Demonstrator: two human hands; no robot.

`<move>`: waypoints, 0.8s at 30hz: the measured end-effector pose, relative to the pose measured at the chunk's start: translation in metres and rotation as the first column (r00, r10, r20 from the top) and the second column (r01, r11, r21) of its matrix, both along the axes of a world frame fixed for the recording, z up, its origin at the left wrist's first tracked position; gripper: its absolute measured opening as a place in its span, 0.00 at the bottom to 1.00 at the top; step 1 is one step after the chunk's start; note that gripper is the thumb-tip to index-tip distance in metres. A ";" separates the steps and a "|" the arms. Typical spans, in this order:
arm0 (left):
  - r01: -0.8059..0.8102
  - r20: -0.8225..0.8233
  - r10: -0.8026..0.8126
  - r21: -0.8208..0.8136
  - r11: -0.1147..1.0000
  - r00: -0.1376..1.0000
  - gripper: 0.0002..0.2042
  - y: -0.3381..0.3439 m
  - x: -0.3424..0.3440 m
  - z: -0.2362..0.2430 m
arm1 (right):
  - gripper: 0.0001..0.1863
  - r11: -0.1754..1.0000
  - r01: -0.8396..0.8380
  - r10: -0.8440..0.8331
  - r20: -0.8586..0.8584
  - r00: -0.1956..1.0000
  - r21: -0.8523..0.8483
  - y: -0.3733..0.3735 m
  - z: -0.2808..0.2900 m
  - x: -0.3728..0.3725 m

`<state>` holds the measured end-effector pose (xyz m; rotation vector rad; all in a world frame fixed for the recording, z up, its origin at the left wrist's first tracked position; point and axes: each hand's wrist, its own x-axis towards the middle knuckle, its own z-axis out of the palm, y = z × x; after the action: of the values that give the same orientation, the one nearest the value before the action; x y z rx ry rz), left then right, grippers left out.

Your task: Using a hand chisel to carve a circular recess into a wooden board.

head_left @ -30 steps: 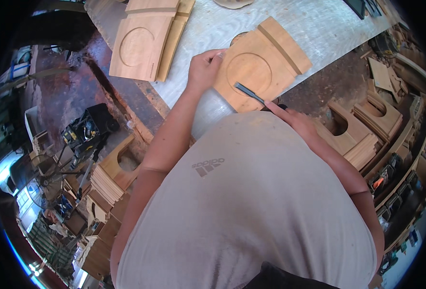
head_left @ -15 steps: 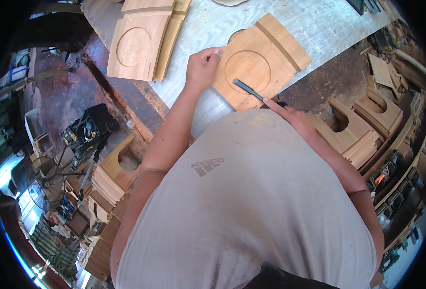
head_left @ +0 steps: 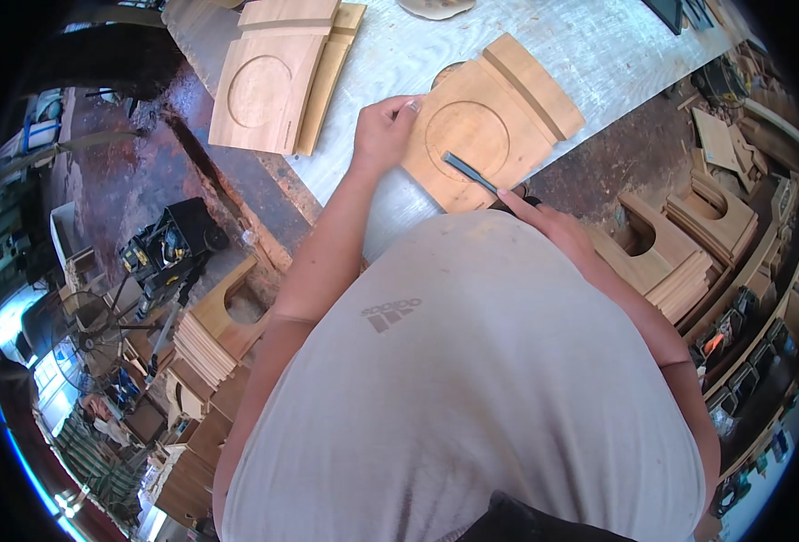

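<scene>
A light wooden board (head_left: 471, 131) with a round recess and a raised strip along its far end rests on the pale worktable (head_left: 612, 50). My left hand (head_left: 383, 133) is closed on the board's left edge, thumb near the top. A steel chisel (head_left: 469, 171) lies low across the board, its blade at the lower part of the circle. My right hand (head_left: 551, 222) grips it, the index finger along the tool, with the handle mostly hidden by hand and shirt.
More recessed boards (head_left: 260, 104) lie stacked at the table's left. Cut panels with slots are stacked right (head_left: 652, 244) and lower left (head_left: 210, 334). A standing fan (head_left: 83, 325) and a black tool bag (head_left: 172, 242) are at left; a shelf of tools (head_left: 733, 361) is at right.
The whole view shifts very slightly between frames. Both hands, the chisel and the board keep much the same places relative to one another.
</scene>
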<state>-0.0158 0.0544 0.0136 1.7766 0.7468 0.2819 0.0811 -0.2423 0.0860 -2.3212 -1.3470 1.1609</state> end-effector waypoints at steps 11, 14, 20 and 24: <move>-0.062 -0.024 0.063 0.056 0.997 0.998 0.13 -0.005 0.003 -0.001 | 0.31 0.999 0.034 -0.035 0.042 0.999 0.027 0.000 -0.012 -0.012; -0.059 -0.006 0.060 0.068 0.996 0.998 0.13 -0.006 0.001 -0.004 | 0.31 0.994 0.078 -0.080 0.024 0.997 0.078 -0.002 -0.021 -0.015; -0.087 0.027 0.085 0.061 0.994 0.996 0.13 -0.013 -0.002 -0.003 | 0.32 0.993 0.074 -0.078 0.036 0.996 0.093 0.007 -0.012 -0.015; -0.148 0.018 0.147 0.087 0.985 0.989 0.13 -0.016 -0.005 -0.009 | 0.31 0.980 0.080 -0.089 0.037 0.995 0.182 0.008 -0.017 -0.015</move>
<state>-0.0206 0.0380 0.0050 1.8041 0.8714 0.4295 0.0656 -0.2342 0.0689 -2.2631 -1.2961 0.9263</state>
